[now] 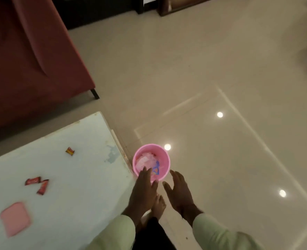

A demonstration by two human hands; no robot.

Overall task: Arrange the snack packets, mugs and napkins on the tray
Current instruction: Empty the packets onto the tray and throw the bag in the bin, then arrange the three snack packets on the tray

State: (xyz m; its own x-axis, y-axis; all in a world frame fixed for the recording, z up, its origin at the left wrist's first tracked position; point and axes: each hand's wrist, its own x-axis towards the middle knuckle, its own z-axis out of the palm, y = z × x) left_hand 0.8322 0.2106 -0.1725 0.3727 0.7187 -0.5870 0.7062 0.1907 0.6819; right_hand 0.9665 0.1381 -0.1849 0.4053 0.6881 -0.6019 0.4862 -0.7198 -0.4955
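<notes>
Pink and flat, a folded napkin (15, 218) lies at the near left of the pale table (80, 177). I judge it soft and almost weightless, so I would pinch it at one edge or slide fingers under a corner rather than press on it. Further right, two red snack packets (37, 184) lie touching end to end, and a small orange-red packet (70, 151) sits alone, further back. They look like thin foil: light, crinkly and probably slippery, best nipped at a sealed end. Right of the table edge a pink bin (151, 162) stands on the floor tiles with crumpled wrappers inside. My left hand (144, 191) hovers over its near rim, fingers spread and holding nothing; my right hand (180, 193) hangs just right of it, likewise spread and empty. I can see no tray and no mugs from here, so the arranging seems not yet begun.
</notes>
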